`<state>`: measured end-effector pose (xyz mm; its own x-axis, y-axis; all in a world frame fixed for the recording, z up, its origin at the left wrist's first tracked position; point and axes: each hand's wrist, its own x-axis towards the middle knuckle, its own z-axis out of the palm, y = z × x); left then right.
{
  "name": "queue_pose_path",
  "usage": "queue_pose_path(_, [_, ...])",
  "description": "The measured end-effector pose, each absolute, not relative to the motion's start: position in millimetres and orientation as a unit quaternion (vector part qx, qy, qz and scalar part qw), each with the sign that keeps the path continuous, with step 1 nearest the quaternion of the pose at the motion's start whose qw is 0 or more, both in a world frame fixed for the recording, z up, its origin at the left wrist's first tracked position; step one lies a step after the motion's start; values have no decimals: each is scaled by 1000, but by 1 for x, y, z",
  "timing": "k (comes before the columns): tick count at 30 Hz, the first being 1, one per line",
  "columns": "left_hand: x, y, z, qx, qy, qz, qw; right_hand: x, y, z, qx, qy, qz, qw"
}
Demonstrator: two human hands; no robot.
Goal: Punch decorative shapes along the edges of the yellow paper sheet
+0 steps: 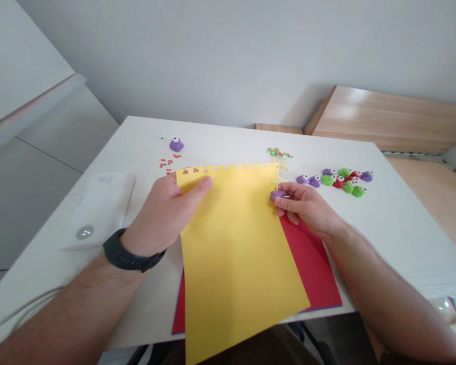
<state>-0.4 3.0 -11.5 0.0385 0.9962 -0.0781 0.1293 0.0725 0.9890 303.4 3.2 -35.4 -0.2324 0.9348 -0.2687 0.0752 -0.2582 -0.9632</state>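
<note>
My left hand (175,205) grips the upper left corner of a yellow sheet of paper (239,243), thumb on its face. A row of small punched holes runs along the sheet's top edge and a short way down its right edge. My right hand (306,205) is closed on a small purple craft punch (277,195), which sits at the sheet's right edge below those holes. Beneath the yellow sheet lies red paper (315,263), with a thin purple edge showing under it.
Several purple, green and red punches (338,181) stand at the right; another purple punch (176,145) is at the back left. Punched bits lie in an orange-red scatter (167,163) and a mixed pile (279,153). A white box (102,208) rests at the left.
</note>
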Motion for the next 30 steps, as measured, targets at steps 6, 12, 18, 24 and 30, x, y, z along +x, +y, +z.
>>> queue_pose_path(6, [0, 3, -12, 527, 535, 441, 491, 302, 3, -35, -509, -502, 601, 357])
queue_pose_path(12, [0, 4, -12, 526, 541, 434, 493, 301, 2, -33, -513, -496, 601, 360])
queue_pose_path(18, [0, 3, -11, 532, 537, 433, 491, 301, 1, -35, -516, -503, 598, 352])
queue_pose_path(24, [0, 3, -11, 527, 543, 428, 495, 300, 2, -35, -523, -497, 583, 373])
queue_pose_path(30, [0, 3, -12, 534, 545, 424, 488, 298, 3, -33, -530, -474, 592, 379])
